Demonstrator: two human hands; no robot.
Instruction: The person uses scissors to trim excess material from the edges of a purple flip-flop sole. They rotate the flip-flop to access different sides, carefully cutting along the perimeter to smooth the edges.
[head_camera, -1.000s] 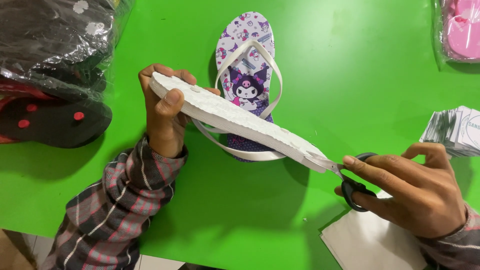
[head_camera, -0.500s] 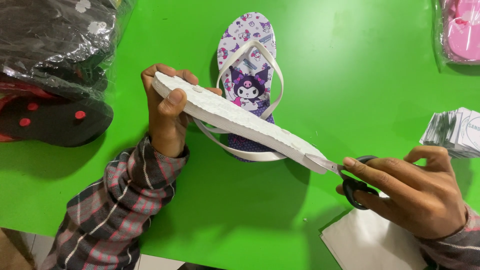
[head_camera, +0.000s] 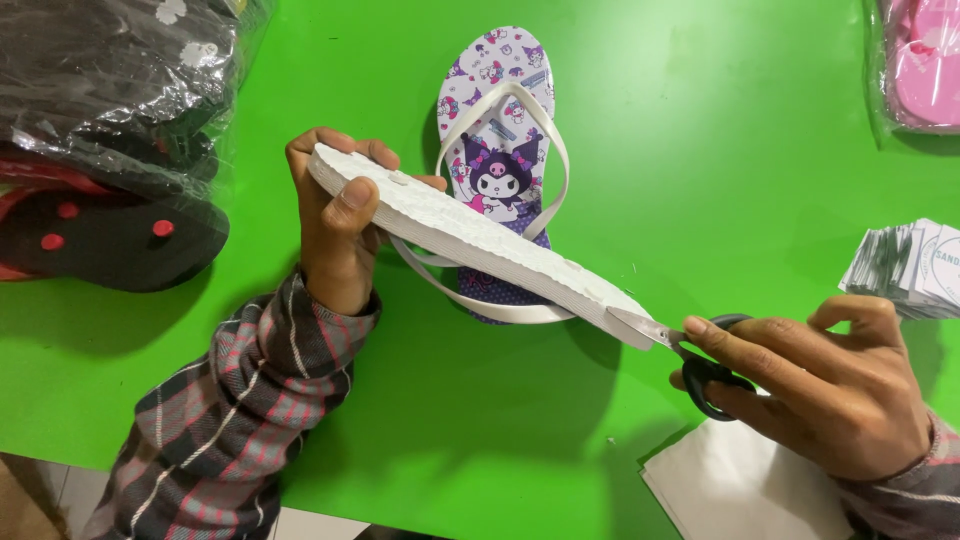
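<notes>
My left hand grips one end of a white flip-flop, held on its side above the green table with the pale sole facing up and its white strap hanging below. My right hand holds black-handled scissors, whose blades touch the flip-flop's other end. Behind it a second flip-flop lies flat on the table, purple and white with a cartoon character print and a white strap.
Black and red flip-flops in clear plastic are piled at the left. A pink bagged pair sits at the top right. A stack of small printed cards lies at the right edge, white paper by my right wrist.
</notes>
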